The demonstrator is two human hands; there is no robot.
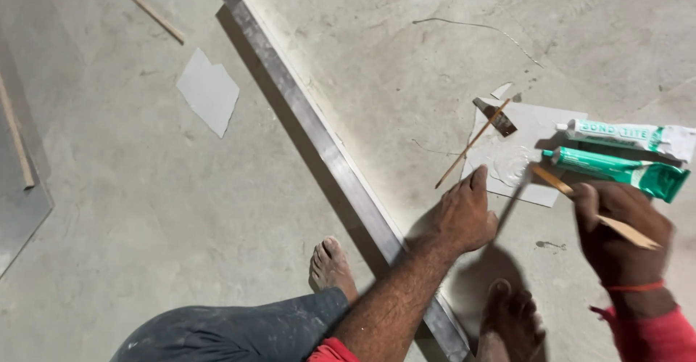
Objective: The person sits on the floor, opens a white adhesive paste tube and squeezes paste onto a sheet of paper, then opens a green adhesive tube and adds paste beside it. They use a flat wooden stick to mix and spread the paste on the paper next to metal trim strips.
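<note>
Bare grey concrete floor crossed diagonally by a long metal bar.

Grey stone floor, mottled. A long metal bar lies diagonally across it. Left of the bar: a pale sheet scrap and thin wooden strips. Right of it: a pale card (clear blob on it), a thin stick, two tubes, a loose wire. Two bare feet planted beside the bar.
</note>
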